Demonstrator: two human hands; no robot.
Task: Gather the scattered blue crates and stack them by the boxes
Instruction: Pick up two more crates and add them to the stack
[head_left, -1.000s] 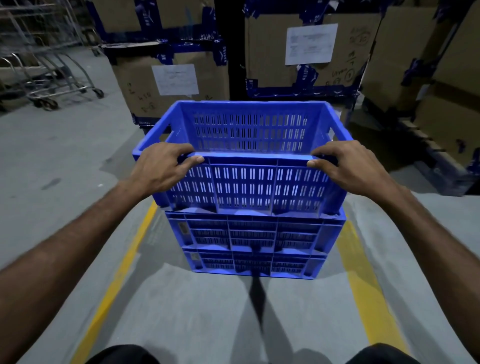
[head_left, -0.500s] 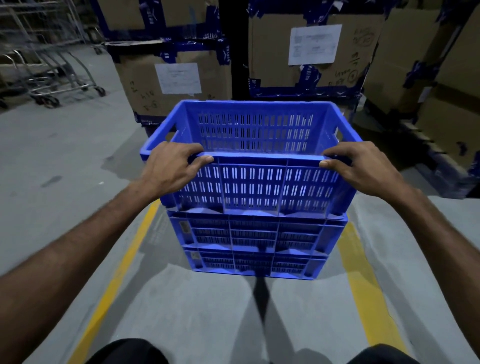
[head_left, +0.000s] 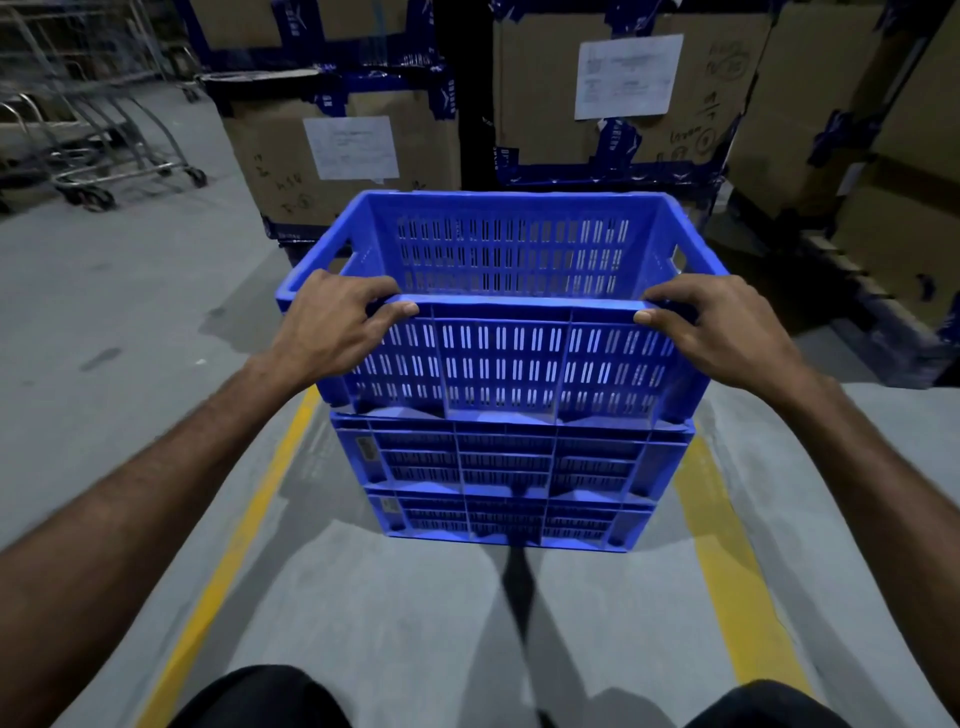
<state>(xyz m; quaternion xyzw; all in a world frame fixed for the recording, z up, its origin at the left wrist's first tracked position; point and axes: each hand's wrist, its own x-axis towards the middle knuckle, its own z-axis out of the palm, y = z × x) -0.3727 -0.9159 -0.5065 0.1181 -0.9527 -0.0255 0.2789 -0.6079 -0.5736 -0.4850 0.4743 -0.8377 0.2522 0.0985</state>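
Note:
A blue slotted crate (head_left: 511, 364) sits on top of two more blue crates (head_left: 511, 478) stacked on the grey floor. My left hand (head_left: 332, 327) grips the near rim of the top crate at its left corner, fingers curled over the edge. At the right corner my right hand (head_left: 727, 332) grips the same rim. The top crate is empty inside. Large cardboard boxes (head_left: 353, 150) with blue tape stand just behind the stack.
Two yellow floor lines (head_left: 244, 540) run either side of the stack. More taped cardboard boxes (head_left: 639, 88) and pallets stand behind and to the right. Metal trolleys (head_left: 98, 140) are parked at the far left. Open grey floor lies to the left.
The stack and both hands sit slightly further right and lower in view than one second ago; the grip on the top crate's rim is unchanged.

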